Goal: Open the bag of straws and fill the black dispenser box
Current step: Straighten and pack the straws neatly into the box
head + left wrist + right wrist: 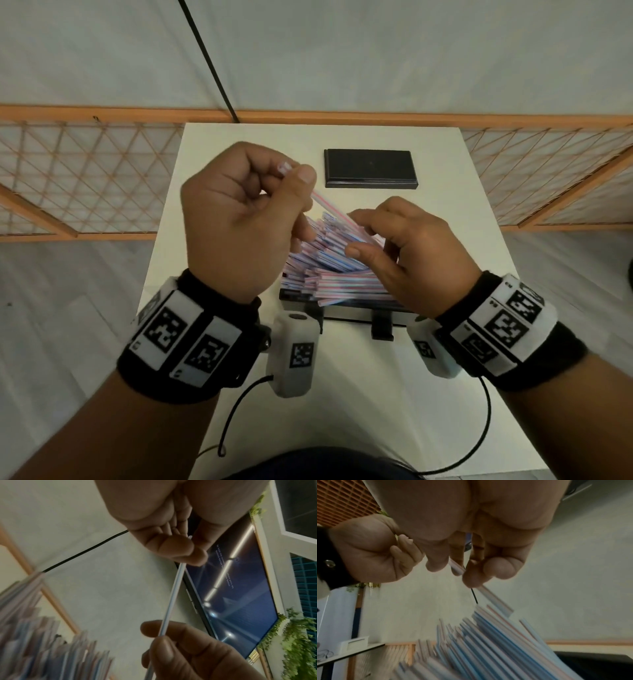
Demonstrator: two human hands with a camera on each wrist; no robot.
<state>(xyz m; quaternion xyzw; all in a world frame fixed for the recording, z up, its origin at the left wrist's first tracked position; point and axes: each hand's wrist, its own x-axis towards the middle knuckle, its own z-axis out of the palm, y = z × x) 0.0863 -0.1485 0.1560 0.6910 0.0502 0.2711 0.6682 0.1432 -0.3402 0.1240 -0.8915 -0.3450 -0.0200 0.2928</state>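
A heap of pink, blue and white striped straws point(329, 267) lies fanned out in the black dispenser box point(297, 295) at the table's near middle. My left hand point(294, 173) is raised above the heap and pinches the upper end of a single straw point(329, 209) between thumb and fingers. My right hand point(356, 236) pinches the same straw's lower end just over the heap. The left wrist view shows that straw point(171, 599) stretched between both hands. In the right wrist view my right fingers point(471, 577) grip it above the straws point(479, 649).
A flat black lid point(370, 168) lies on the white table point(205, 164) behind the box. An orange lattice fence point(85, 178) runs past the far edge, and a black cable point(209, 61) slants up the wall. A lit screen point(231, 595) hangs on the wall.
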